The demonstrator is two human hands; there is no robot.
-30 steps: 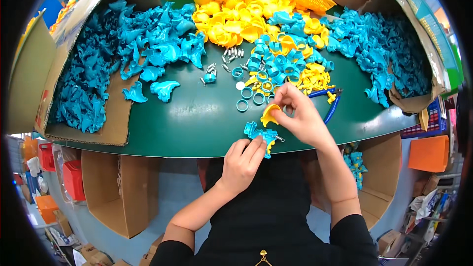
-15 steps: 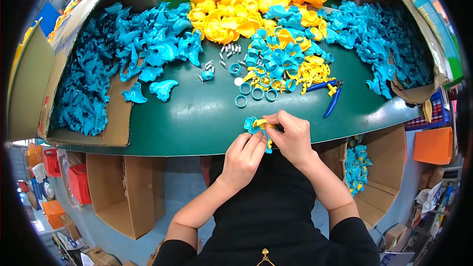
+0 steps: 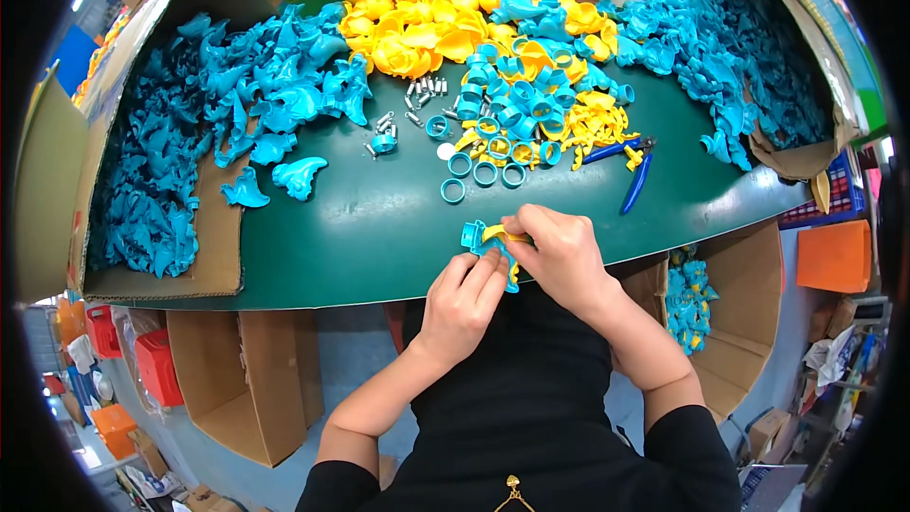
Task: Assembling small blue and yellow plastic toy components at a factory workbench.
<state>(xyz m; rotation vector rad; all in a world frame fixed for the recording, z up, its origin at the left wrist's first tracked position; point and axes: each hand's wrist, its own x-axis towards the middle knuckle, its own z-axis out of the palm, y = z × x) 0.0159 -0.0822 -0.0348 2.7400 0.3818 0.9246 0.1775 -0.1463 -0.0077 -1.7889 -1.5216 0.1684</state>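
Over the table's near edge, my left hand [image 3: 461, 305] is closed on a small teal plastic part [image 3: 471, 235], holding it from below. My right hand [image 3: 566, 254] pinches a curved yellow plastic piece [image 3: 494, 232] against that part's upper side. More yellow shows along the part's lower end, by my left fingertips. The inner side of the assembly is hidden behind my fingers. Beyond my hands lie several teal rings [image 3: 453, 191] and a heap of small yellow pieces [image 3: 597, 120].
Blue-handled cutters [image 3: 637, 185] lie to the right. Metal springs [image 3: 426, 88] and yellow shells [image 3: 408, 43] lie farther back. Cardboard boxes of teal shells stand at left [image 3: 223, 265] and right [image 3: 806, 159]. Below the table, a box [image 3: 739, 322] holds teal-and-yellow pieces.
The view has turned slightly, so the table's contents sit a little differently in the picture. Both hands keep their grip, with little visible change at the part.
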